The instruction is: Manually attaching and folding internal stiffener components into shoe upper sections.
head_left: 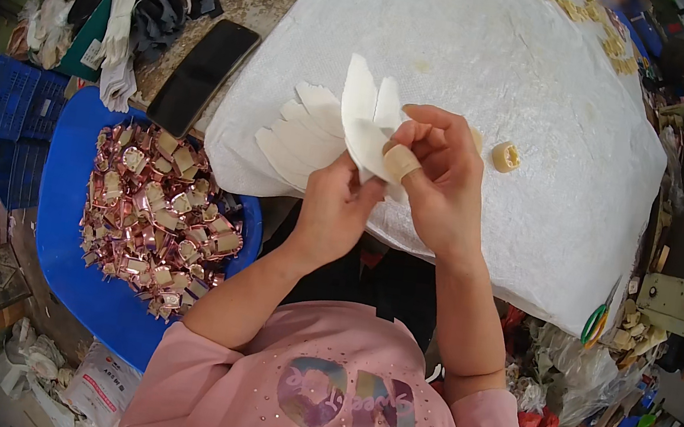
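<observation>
Left hand (335, 214) and right hand (444, 184) near each other, both clamped on white leaf-shaped pieces (359, 101) between and beyond them. Beige roll (501, 157) on white sheeting (557, 235), right of hands.

The left forearm (270, 273) slants in from the near left, the right forearm (472, 315) more steeply from the near right. The left hand (340, 206) pinches; just beside and slightly farther, the right hand (448, 183) curls its fingers, thumb pointing left.
</observation>
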Available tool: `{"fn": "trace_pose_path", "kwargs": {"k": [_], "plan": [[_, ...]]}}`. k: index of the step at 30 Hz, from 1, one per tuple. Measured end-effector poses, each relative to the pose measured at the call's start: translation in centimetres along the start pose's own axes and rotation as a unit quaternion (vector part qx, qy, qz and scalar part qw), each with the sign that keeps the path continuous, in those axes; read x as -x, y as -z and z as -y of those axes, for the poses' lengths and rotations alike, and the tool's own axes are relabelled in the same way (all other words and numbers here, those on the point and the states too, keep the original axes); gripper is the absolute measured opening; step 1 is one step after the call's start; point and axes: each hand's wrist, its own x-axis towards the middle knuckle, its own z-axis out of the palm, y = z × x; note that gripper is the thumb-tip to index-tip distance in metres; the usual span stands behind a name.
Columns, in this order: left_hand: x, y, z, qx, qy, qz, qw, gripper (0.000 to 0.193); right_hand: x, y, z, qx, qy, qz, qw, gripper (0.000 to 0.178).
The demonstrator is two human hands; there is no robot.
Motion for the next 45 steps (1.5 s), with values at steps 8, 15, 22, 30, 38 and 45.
{"fn": "trace_pose_path", "kwargs": {"k": [8, 15, 22, 30, 38, 45], "plan": [[0.3, 0.2, -0.2, -0.021, 0.034, 0.011, 0.999, 0.024, 0.4, 4.8, 3.1, -0.225, 0.131, -0.098, 0.96, 0.04], [-0.9, -0.9, -1.5, 0.409, 0.097, -0.109, 0.901, 0.034, 1.6, 9.2, 3.6, -0.224, 0.227, -0.099, 0.942, 0.038], [0.4, -1.3, -0.4, 0.481, 0.246, 0.133, 0.831, 0.045, 3.9, 7.4, 0.3, -0.168, 0.091, -0.112, 0.975, 0.032], [1.0, -2.1, -1.5, 0.289, 0.184, 0.057, 0.938, 0.041, 3.2, 9.3, -1.6, 0.101, 0.006, 0.04, 0.994, 0.022], [1.4, -2.0, -1.6, 0.381, 0.166, 0.035, 0.909, 0.04, -0.6, 8.6, -4.0, 0.529, 0.153, -0.052, 0.833, 0.038], [1.9, -1.5, -0.4, 0.382, 0.138, 0.067, 0.911, 0.038, 3.4, 9.3, -4.3, 0.546, 0.135, -0.122, 0.818, 0.041]]}}
